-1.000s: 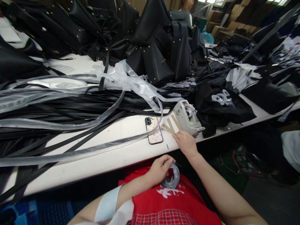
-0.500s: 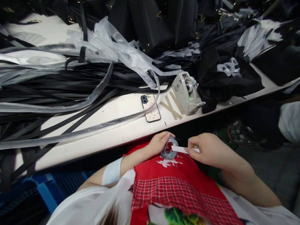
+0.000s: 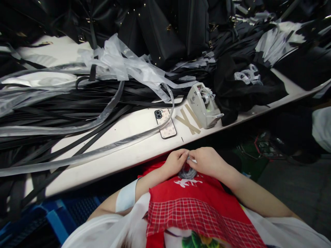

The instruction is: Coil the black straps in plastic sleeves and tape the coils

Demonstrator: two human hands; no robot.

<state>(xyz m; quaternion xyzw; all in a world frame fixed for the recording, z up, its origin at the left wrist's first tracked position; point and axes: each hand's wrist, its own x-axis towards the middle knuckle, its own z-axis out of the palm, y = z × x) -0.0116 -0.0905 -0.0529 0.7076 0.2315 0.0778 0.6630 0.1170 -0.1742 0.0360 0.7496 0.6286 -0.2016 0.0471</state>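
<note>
A coil of clear plastic strip (image 3: pixel 188 173) hangs in front of the red apron. At its top, my left hand (image 3: pixel 176 162) pinches it with thumb and forefinger. Close against the left fingertips, my right hand (image 3: pixel 207 160) has its fingers closed at the coil's upper right. A bit of white tape (image 3: pixel 192 160) shows beneath the right fingers; most of it is hidden by them.
The white table (image 3: pixel 134 151) bears a phone (image 3: pixel 168 128), a tape dispenser (image 3: pixel 204 106), black straps (image 3: pixel 85 96) and clear plastic strips (image 3: pixel 144 69). Black bags (image 3: pixel 160 31) line the back. More coils (image 3: pixel 248 75) lie on black cloth at right. A blue crate (image 3: pixel 60 220) stands below left.
My right hand has moved left to meet the left hand at the coil, bringing the white tape strip onto it. My left hand keeps hold of the coil.
</note>
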